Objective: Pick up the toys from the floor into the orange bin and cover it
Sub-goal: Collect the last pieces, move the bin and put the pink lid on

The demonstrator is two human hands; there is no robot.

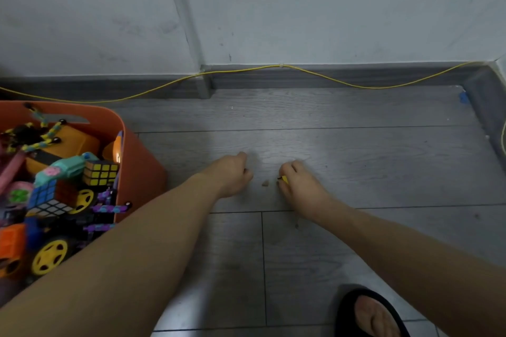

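Observation:
The orange bin (pixel 137 161) stands on the floor at the left, piled with toys: puzzle cubes (pixel 100 172), a wheeled toy with yellow wheels (pixel 49 256), a teal toy (pixel 64 168). My left hand (pixel 232 175) is low over the floor right of the bin, its fingers curled; something small and dark shows at its fingertips, too small to name. My right hand (pixel 298 186) is close beside it and pinches a small yellow piece (pixel 284 179). A tiny tan crumb-like bit (pixel 265 183) lies on the floor between the hands. No lid is in view.
A grey wood-look floor (pixel 356 161) runs to a grey wall with a skirting board. A yellow cable (pixel 273 66) sags along the skirting. My foot in a black sandal (pixel 375 314) is at the bottom right.

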